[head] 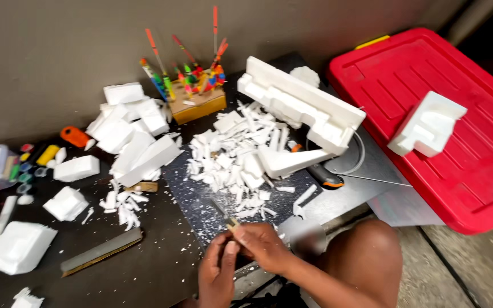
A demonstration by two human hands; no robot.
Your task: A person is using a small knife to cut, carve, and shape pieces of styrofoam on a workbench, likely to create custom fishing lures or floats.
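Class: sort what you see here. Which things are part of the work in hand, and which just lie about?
In use: left hand, right hand, small blade, cutting mat, foam scraps.
Lying about: red bin, paint pots, orange tool.

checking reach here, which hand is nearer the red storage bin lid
Right. The right hand is low in the middle, toward the side where the red bin lid lies, with the knee between them. The left hand sits just beyond it, further from the lid.
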